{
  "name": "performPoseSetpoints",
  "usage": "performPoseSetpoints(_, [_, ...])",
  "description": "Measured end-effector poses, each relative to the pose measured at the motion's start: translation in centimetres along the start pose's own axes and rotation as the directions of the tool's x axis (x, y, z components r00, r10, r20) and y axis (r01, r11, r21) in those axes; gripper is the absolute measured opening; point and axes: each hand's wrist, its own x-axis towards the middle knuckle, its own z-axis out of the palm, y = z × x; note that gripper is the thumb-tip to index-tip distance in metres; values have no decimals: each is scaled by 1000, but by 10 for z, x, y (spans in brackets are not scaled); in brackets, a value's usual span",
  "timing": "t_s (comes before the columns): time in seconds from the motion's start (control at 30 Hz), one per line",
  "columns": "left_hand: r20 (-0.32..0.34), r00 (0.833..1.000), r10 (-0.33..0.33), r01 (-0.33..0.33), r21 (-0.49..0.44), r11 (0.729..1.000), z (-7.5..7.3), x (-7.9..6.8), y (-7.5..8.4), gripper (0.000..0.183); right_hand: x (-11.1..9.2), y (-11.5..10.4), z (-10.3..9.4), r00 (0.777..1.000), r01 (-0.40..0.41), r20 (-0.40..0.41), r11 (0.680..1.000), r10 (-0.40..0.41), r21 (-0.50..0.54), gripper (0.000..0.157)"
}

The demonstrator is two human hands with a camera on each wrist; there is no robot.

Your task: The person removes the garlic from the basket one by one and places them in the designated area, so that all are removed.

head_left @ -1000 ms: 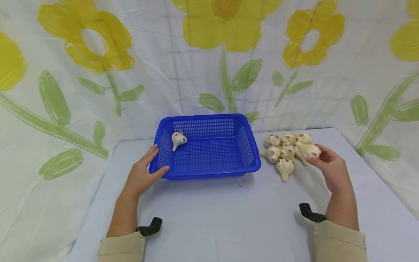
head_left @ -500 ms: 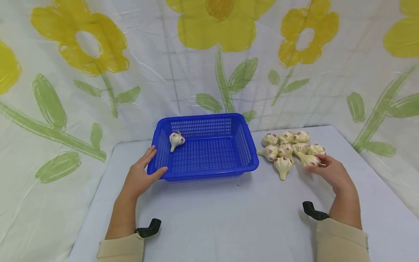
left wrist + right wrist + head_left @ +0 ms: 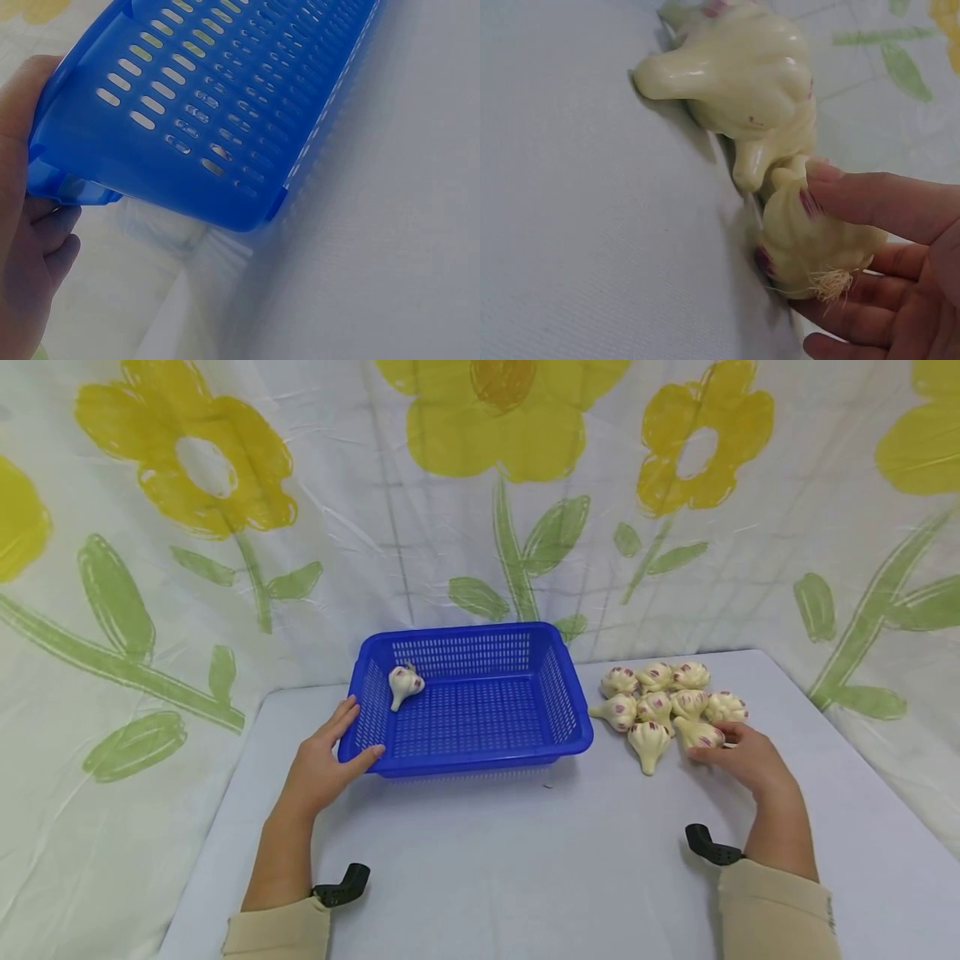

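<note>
A blue plastic basket (image 3: 480,714) with slotted walls stands at the back middle of the table. My left hand (image 3: 318,772) grips its left front corner, and in the left wrist view the fingers (image 3: 61,234) curl beneath the rim. One garlic bulb (image 3: 406,686) lies inside at the left. To the right of the basket, my right hand (image 3: 753,762) pinches another garlic bulb (image 3: 817,232) between thumb and fingers, low at the table. That bulb's root tuft faces the wrist camera. Several more garlic bulbs (image 3: 655,708) lie clustered against it, some touching each other.
The white-covered table (image 3: 487,860) has its back edge against a hanging cloth (image 3: 345,585) painted with yellow flowers. A small dark scrap (image 3: 547,786) lies in front of the basket.
The right hand has set one garlic bulb down at the cluster's right end, then shifted nearer to pinch the bulb in front. The left hand stays at the basket corner.
</note>
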Motion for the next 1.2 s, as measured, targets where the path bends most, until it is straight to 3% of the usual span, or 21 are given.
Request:
performPoseSetpoints(0.23, [0,1000,12,-12,-14,1000,1,1,-1,89,1,-3,5,999,-38,-3,999,38,13,110])
performPoseSetpoints(0.53, [-6,1000,20,-21,-10,1000,2,3,-1,90,4,-3,10,999,-18,-36,1000,18,0,105])
performPoseSetpoints(1.2, [-8,1000,-9,9,-8,1000,0,0,0,90,7,-8,11,1000,-10,-29,999,9,-45,105])
